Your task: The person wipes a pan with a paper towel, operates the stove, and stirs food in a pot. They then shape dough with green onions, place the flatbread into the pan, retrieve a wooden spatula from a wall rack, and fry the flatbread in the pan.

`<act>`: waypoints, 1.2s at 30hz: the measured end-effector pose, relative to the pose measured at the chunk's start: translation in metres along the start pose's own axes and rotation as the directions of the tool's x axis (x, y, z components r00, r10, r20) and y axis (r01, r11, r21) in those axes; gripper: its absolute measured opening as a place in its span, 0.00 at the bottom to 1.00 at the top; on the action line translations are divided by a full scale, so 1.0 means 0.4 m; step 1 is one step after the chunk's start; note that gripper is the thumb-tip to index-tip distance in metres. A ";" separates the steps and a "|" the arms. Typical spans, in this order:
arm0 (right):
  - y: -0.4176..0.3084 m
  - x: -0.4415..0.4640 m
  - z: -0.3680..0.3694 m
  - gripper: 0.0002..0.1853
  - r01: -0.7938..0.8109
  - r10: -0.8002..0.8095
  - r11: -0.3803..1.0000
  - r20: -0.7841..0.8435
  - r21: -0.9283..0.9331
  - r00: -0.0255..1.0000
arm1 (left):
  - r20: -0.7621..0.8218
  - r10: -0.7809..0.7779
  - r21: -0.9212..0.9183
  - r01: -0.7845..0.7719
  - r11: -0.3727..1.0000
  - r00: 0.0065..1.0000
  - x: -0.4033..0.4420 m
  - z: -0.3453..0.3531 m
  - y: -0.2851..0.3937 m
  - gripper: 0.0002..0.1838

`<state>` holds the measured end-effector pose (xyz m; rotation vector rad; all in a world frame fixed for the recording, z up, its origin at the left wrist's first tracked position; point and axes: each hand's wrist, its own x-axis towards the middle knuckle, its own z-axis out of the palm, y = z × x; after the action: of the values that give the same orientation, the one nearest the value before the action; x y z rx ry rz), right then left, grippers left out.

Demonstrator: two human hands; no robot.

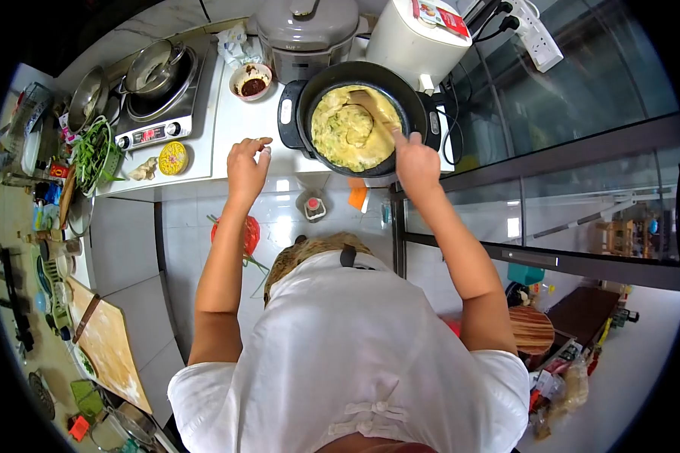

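Note:
My right hand (418, 164) is closed around the handle of a wooden spatula (378, 111) at the front right of a deep black electric pan (407, 98). The spatula's flat end rests on a yellow egg pancake (332, 134) flecked with green, which covers much of the pan's bottom. Left of the pan, my left hand (247, 167) hovers by the counter's front edge, fingers loosely bent and apart, holding nothing. A small bowl of dark red sauce (252, 87) stands beyond it.
Behind the pan are a grey rice cooker (307, 34) and a white appliance (412, 45). An induction cooker (161, 106) with a pot, a yellow round container (173, 157) and leafy greens (95, 153) occupy the left. A power strip (535, 38) hangs at right; a bottle (313, 205) stands on the floor.

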<state>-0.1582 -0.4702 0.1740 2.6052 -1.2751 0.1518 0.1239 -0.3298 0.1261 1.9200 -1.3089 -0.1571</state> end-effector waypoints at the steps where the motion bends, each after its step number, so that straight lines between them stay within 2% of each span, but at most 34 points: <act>1: 0.027 0.000 0.027 0.16 0.001 0.000 1.000 0.024 -0.016 1.000 | -0.003 -0.002 -0.003 0.002 1.000 1.000 0.000 0.000 -0.002 0.09; 2: 0.054 -0.002 0.075 0.16 0.000 0.002 1.000 0.048 -0.030 0.999 | 0.004 -0.002 -0.008 0.002 1.000 1.000 -0.003 0.002 -0.004 0.09; 7: 0.103 -0.037 0.014 0.16 -0.057 0.065 0.995 0.097 -0.085 0.993 | 0.007 -0.005 0.011 0.005 1.000 1.000 -0.017 0.000 -0.010 0.10; 11: 0.118 -0.087 0.037 0.14 -0.027 0.049 0.989 0.157 -0.144 0.986 | 0.011 -0.025 -0.001 0.025 1.000 1.000 -0.030 0.000 -0.043 0.09; 14: 0.119 -0.095 -0.014 0.20 -0.033 0.065 0.986 0.188 -0.165 0.980 | 0.012 -0.039 -0.020 0.039 0.999 0.999 -0.038 -0.006 -0.045 0.10; 17: 0.079 -0.135 -0.079 0.13 0.094 -0.078 0.982 0.101 -0.162 0.992 | 0.036 -0.063 0.000 0.063 0.998 0.997 -0.042 -0.022 -0.043 0.10; 20: 0.073 -0.180 -0.033 0.12 0.192 -0.166 0.967 0.159 -0.167 0.973 | 0.030 -0.049 -0.010 0.050 0.999 0.998 -0.045 -0.015 -0.061 0.10; 25: 0.073 -0.175 -0.107 0.12 0.115 -0.097 0.978 0.108 -0.176 0.989 | 0.026 -0.066 -0.046 0.067 0.997 0.997 -0.054 -0.025 -0.056 0.10; 28: 0.042 -0.171 -0.075 0.13 0.176 -0.162 0.975 0.106 -0.138 0.981 | 0.037 -0.062 -0.054 0.064 0.996 0.997 -0.063 -0.024 -0.069 0.10; 32: 0.011 -0.152 -0.009 0.14 0.161 -0.145 0.979 0.128 -0.126 0.981 | 0.038 -0.074 -0.072 0.077 0.994 0.997 -0.071 -0.025 -0.075 0.10; 36: -0.004 -0.139 -0.106 0.16 0.125 -0.104 0.983 0.152 -0.135 0.983 | 0.018 -0.076 -0.061 0.077 0.995 0.997 -0.084 -0.040 -0.097 0.10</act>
<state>-0.1909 -0.4160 0.2039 2.5955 -1.1293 -0.1465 0.1450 -0.2874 0.1006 1.9211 -1.2271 -0.2484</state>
